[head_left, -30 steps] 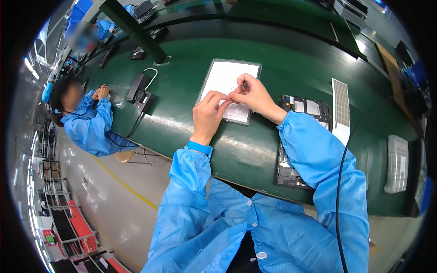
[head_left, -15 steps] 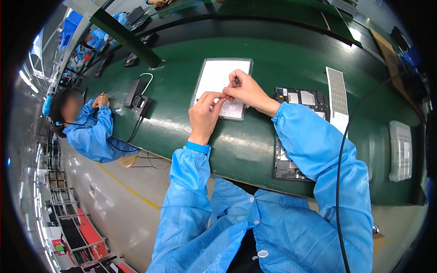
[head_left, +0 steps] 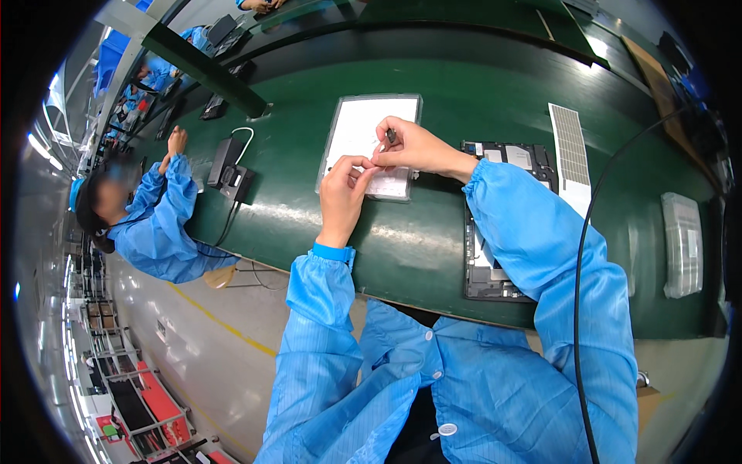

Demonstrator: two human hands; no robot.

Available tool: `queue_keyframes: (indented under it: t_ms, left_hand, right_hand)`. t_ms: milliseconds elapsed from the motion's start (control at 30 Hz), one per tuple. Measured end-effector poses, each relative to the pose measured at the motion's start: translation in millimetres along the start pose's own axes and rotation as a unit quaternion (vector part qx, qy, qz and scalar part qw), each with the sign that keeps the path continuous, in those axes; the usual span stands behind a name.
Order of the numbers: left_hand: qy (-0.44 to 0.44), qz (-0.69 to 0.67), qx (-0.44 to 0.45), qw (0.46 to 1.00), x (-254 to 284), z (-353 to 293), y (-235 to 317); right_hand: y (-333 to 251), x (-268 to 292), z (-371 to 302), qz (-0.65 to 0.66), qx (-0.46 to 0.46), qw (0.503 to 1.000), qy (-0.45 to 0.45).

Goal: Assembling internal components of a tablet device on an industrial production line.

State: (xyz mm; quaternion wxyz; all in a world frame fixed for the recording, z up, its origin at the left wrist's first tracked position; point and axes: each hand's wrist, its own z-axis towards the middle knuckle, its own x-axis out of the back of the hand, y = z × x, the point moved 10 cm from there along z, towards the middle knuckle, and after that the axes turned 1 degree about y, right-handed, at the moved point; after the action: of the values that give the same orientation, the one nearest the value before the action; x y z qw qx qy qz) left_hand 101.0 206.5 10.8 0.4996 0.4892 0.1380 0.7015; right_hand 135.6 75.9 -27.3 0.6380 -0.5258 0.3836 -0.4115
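Note:
Above a clear flat tray with a white sheet (head_left: 359, 124), my two hands meet fingertip to fingertip. My left hand (head_left: 342, 197) is closed in a pinch, and whatever lies between its fingertips is too small to name. My right hand (head_left: 421, 148) is also closed, its thumb and finger touching the left fingertips. A small dark stick-like object (head_left: 391, 135) pokes out of its curled fingers. Beside my right sleeve lies an open laptop chassis (head_left: 506, 291), dark with metal parts, partly hidden under my forearm.
A sheet of grey strips (head_left: 570, 143) lies beyond the chassis. Far right is a clear plastic-wrapped stack (head_left: 682, 246). A black power adapter (head_left: 226, 158) with cables sits left on the green table (head_left: 294, 209). A black cable (head_left: 581, 309) hangs across my right arm. A co-worker (head_left: 154, 224) sits left.
My hands stay pinched together over the tray, with only slight finger movement. The view shifts a little. The co-worker's hands, earlier together, now reach farther along the table.

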Motion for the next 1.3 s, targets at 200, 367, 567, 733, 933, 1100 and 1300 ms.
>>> queue_keyframes:
  t_ms: [200,367,567,733,933,1100,1300]
  left_hand:
    - [-0.016,-0.013,0.009,1.0,-3.1,-0.6,-0.3]
    - [-0.002,-0.01,-0.012,1.0,-0.4,0.3,3.4]
    - [-0.025,0.039,-0.015,0.999,-2.5,0.4,-3.0]
    - [0.002,-0.003,0.009,1.0,6.7,12.7,8.9]
    - [0.031,0.016,0.042,0.999,15.6,9.9,-9.5]
    - [-0.034,0.09,0.009,0.995,10.4,11.7,13.8]
    - [-0.207,0.105,-0.083,0.969,-11.8,11.0,30.2]
  right_hand:
    - [0.5,-5.8,0.9,-0.02,0.014,0.999,-0.047]
    - [-0.3,-1.8,-0.1,-0.052,0.035,0.998,0.017]
    - [-7.0,10.6,-2.6,-0.043,0.047,0.996,0.067]
    - [-20.5,2.2,-5.9,-0.158,0.101,0.982,0.036]
    - [-35.6,1.4,-9.3,-0.232,0.113,0.965,0.039]
    - [-53.3,9.9,-17.0,-0.341,0.156,0.92,0.118]
    - [-54.0,11.9,-17.6,-0.332,0.179,0.917,0.132]
